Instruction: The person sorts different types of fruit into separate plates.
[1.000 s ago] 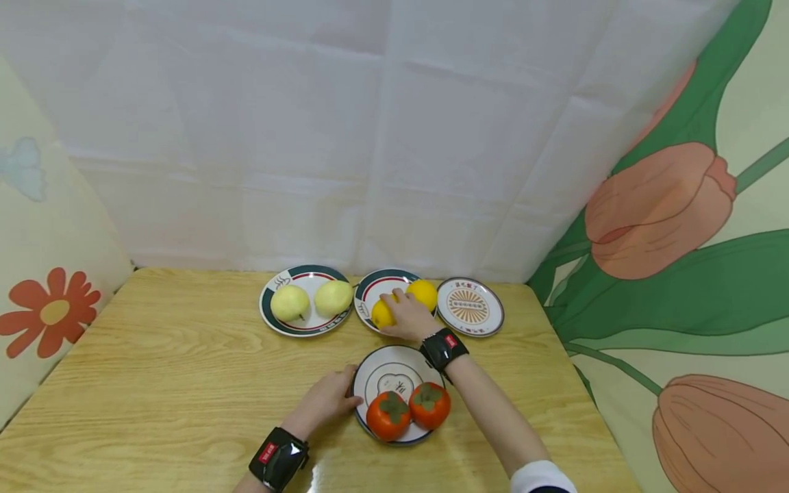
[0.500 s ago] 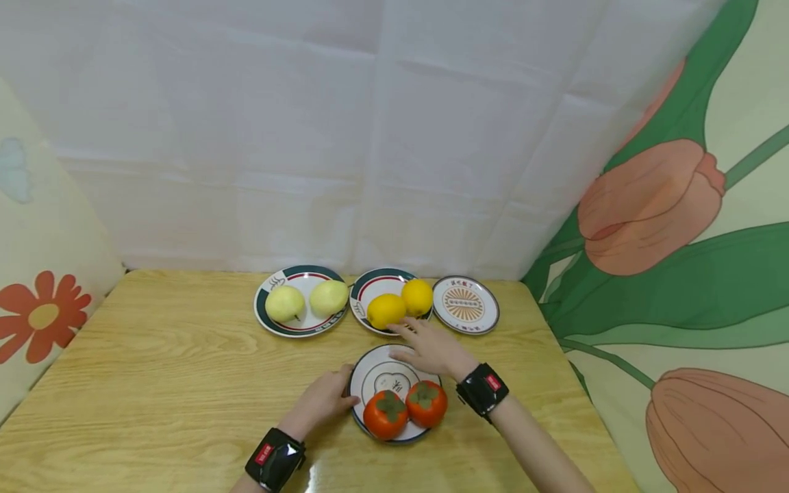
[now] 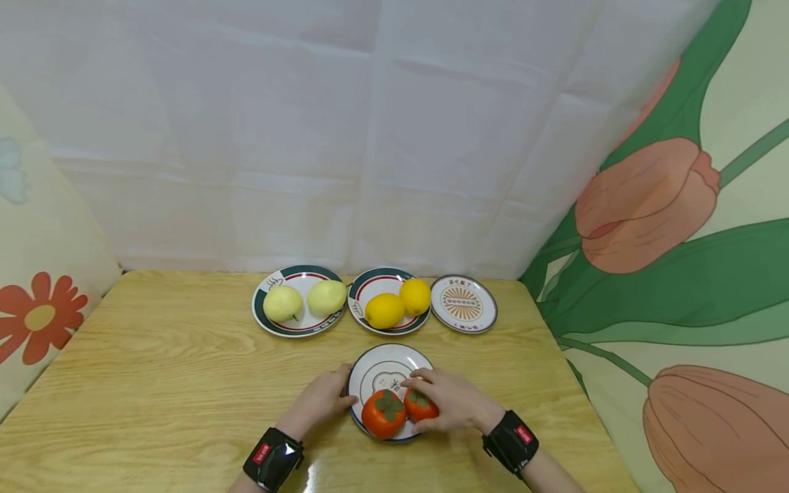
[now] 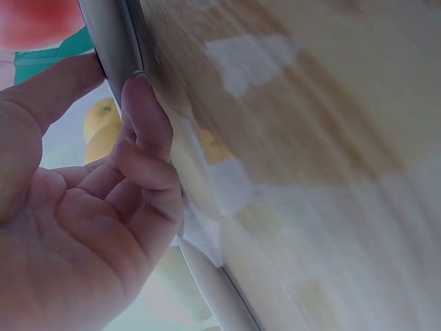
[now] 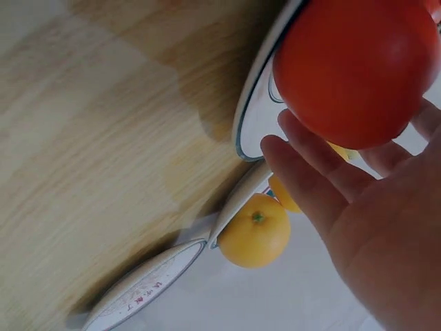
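Near the front of the table, a white plate with a blue rim [image 3: 397,356] bears two orange-red persimmons with green caps. My left hand [image 3: 320,398] pinches the plate's left edge, thumb over the rim and a fingertip below, as the left wrist view shows at the plate's side [image 4: 114,38]. My right hand [image 3: 455,400] holds the right persimmon [image 3: 419,407], its fingers around the far side and thumb at the near side. In the right wrist view that persimmon [image 5: 355,69] sits against the fingers. The left persimmon [image 3: 382,415] lies right beside it.
Along the back, an oval plate [image 3: 274,325] holds two pale yellow-green pears [image 3: 327,298]. Next to it, a similar plate [image 3: 364,284] holds two lemons [image 3: 385,311]. A small patterned plate [image 3: 464,303] stands at the right. A white cloth [image 3: 246,137] hangs behind.
My right hand has let go of the front lemon on the back plate, drawn back toward me and closed around the right persimmon. My left hand keeps its place at the plate's rim.
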### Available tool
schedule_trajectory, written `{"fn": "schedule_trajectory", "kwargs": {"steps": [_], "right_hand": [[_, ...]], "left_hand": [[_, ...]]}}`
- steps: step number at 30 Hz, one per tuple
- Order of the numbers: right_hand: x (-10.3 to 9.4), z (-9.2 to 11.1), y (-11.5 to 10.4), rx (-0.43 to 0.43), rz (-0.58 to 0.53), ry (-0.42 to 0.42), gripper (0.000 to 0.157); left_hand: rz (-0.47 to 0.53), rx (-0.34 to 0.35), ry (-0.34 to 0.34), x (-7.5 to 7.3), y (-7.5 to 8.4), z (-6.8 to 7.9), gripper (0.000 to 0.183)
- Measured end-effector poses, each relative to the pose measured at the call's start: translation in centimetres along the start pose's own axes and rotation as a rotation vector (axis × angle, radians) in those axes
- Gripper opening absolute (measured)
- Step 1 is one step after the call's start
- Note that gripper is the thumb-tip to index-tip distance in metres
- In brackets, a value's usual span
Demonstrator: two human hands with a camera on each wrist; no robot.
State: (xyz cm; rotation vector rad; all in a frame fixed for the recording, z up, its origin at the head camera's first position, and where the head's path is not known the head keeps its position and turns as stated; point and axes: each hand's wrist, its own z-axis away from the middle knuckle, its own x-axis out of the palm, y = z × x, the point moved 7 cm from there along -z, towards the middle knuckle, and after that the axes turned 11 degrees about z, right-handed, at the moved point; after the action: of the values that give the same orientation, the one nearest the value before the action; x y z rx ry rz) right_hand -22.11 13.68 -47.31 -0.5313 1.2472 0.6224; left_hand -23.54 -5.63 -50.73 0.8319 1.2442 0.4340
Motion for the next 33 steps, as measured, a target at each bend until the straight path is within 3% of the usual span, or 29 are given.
{"fn": "schedule_trajectory", "kwargs": {"steps": [9,14,17,23,27,33], "right_hand": [[-0.1,-0.5,0.2,-0.022,-0.008,0.035,0.057],[-1.3,-1.3,2.8,0.016,-0.027,0.143,0.056],[-2.7,-1.8,5.8,0.104,-0.054,0.238,0.057],[-4.2,-2.8,13.8,0.395,-0.025,0.368,0.062],[-3.4,-2.6,18.3,0.539,-0.094,0.408,0.063],[-1.7,-2.0,21.6,0.668,-0.137,0.439,0.065]], "left_hand": [[0.013,-0.014,-0.006,-0.3,-0.2,-0.1,0.059],[0.012,-0.006,-0.002,-0.3,0.0,-0.1,0.059],[0.003,0.004,0.005,-0.4,0.0,-0.1,0.058],[0.016,0.008,0.004,-0.4,0.0,0.0,0.057],[0.02,0.01,-0.009,-0.2,0.0,0.0,0.057],[0.025,0.003,-0.019,-0.1,0.1,0.1,0.059]]}}
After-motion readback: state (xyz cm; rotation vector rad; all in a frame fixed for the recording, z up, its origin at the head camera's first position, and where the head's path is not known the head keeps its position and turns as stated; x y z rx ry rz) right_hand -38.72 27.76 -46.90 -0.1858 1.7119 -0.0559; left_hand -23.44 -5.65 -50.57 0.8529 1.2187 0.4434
